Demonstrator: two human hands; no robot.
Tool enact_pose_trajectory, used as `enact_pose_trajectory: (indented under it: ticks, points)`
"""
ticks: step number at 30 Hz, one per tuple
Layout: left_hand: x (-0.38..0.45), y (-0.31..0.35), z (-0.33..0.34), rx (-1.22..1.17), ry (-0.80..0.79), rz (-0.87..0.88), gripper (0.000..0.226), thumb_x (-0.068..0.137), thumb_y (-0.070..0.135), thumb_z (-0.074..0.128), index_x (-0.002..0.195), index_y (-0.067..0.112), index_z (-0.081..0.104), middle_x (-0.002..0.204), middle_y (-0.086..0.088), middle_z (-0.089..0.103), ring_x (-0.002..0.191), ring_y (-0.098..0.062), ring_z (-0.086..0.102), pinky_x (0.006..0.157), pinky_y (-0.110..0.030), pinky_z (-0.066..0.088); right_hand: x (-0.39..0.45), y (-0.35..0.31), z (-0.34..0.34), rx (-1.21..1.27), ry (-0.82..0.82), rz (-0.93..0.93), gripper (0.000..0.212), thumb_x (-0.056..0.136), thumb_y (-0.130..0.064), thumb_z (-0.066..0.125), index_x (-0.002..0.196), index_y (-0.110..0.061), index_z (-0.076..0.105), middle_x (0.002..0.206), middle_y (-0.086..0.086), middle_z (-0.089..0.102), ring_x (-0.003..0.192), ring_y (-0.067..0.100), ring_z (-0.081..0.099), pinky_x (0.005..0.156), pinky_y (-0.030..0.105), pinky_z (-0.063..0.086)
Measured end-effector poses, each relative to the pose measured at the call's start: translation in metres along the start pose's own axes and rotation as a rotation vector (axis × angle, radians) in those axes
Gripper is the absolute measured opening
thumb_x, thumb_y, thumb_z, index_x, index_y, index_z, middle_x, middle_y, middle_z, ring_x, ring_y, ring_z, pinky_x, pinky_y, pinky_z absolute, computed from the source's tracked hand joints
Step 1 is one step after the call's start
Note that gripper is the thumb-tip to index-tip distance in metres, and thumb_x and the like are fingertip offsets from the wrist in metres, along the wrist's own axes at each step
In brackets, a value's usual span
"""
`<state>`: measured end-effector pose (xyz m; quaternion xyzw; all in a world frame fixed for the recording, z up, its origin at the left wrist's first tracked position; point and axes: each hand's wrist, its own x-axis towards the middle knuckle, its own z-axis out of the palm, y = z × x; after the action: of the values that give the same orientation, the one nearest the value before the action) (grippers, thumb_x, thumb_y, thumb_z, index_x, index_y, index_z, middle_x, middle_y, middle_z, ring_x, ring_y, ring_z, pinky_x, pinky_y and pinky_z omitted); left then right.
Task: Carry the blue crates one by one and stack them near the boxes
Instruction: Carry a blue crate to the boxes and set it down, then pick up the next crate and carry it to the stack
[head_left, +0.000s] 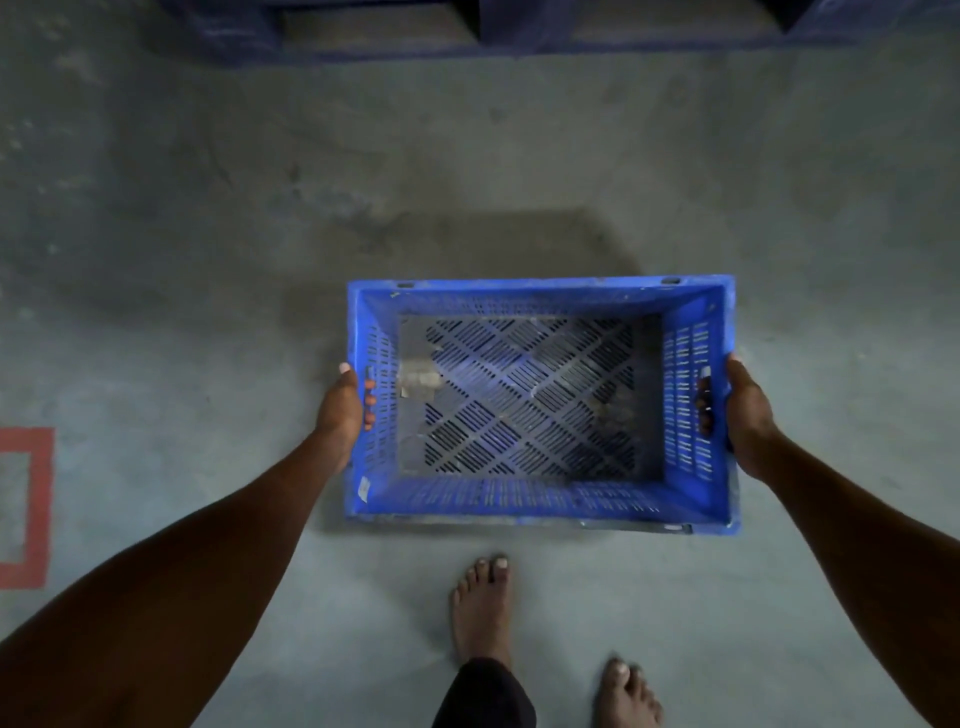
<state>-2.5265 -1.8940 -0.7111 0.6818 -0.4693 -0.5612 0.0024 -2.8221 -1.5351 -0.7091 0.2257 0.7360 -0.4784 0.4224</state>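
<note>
From the head view, you hold the blue crate (540, 405) level in front of you, your left hand (340, 410) and right hand (743, 415) each with fingers curled through a side handle slot, which balances the load. It hangs above bare concrete floor (208, 260), open on all sides; the dark blue pallet (467, 31) lies well ahead.
</note>
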Motion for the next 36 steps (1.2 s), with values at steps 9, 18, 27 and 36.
enact_pose_trajectory:
  ticks: [9,18,27,36]
  points:
    - [-0.011,0.012,-0.017,0.489,0.194,0.078,0.062,0.102,0.054,0.038,0.126,0.001,0.059,0.126,-0.028,0.061,0.117,-0.047,0.057,0.100,-0.048,0.045,-0.012,-0.013,-0.011,-0.504,0.103,-0.147,0.089,0.089,-0.081,0.025,0.108,-0.004,0.065,0.103,0.022,0.067,0.092,0.037,0.065,0.086,0.046,0.051]
    - [-0.237,0.133,-0.086,0.774,0.299,0.852,0.061,0.100,0.049,0.037,0.147,0.012,0.048,0.152,-0.016,0.045,0.138,-0.036,0.043,0.114,-0.047,0.032,-0.225,-0.139,-0.009,-0.948,0.259,-0.534,0.069,0.099,-0.057,0.039,0.156,-0.021,0.029,0.160,0.015,0.033,0.145,0.039,0.031,0.115,0.054,0.026]
    - [-0.521,0.231,-0.208,0.845,0.542,0.894,0.064,0.101,0.049,0.040,0.158,0.022,0.031,0.167,-0.009,0.022,0.154,-0.030,0.020,0.122,-0.051,0.017,-0.553,-0.254,-0.001,-1.111,0.324,-1.022,0.070,0.099,-0.063,0.027,0.160,-0.031,0.015,0.169,0.005,0.010,0.155,0.032,0.004,0.121,0.052,0.006]
    - [-0.716,0.205,-0.289,0.708,0.798,0.762,0.066,0.103,0.057,0.033,0.160,0.024,0.026,0.169,-0.008,0.015,0.156,-0.026,0.010,0.123,-0.052,0.016,-0.747,-0.248,-0.011,-0.955,0.071,-1.205,0.071,0.099,-0.068,0.019,0.160,-0.031,0.016,0.170,0.000,0.000,0.155,0.021,-0.012,0.123,0.050,-0.002]
